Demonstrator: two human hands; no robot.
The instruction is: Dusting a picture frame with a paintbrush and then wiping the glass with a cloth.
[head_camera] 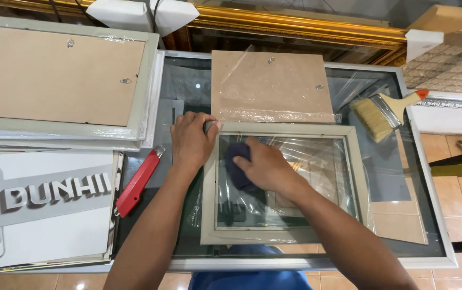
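Head view: you look straight down at a glass-topped table (pixel 429 236) with a pale metal rim, your two bare forearms reaching in from the bottom edge.
Landmark: a grey-green picture frame (pixel 284 236) lies flat near the middle of the table, its glass pane facing up and loose clear film around it.
Left hand: your left hand (pixel 192 140) rests on the frame's top left corner, fingers curled over the moulding and pressing down, gripping the frame edge.
Right hand: your right hand (pixel 266 167) lies on the glass inside the frame, toward its upper left, fingers flattened and closed over a dark blue cloth (pixel 236 166); the cloth is pressed between palm and pane.
Above the frame: a brown backing board (pixel 271 86) with small metal hangers lies flat, its lower edge just beside the frame's top rail, wrapped in clear film.
Right of the frame: a wide paint brush (pixel 384 114) with pale bristles and an orange-tipped wooden handle lies near the frame's upper right corner, apart from it.
Left of the frame: a red utility knife (pixel 137 183) lies slanted beside your left forearm.
Far left of the frame: a stack of similar frames (pixel 64 80) lies face down, brown backs up; below it lies a white sign board (pixel 48 215) with raised grey letters.
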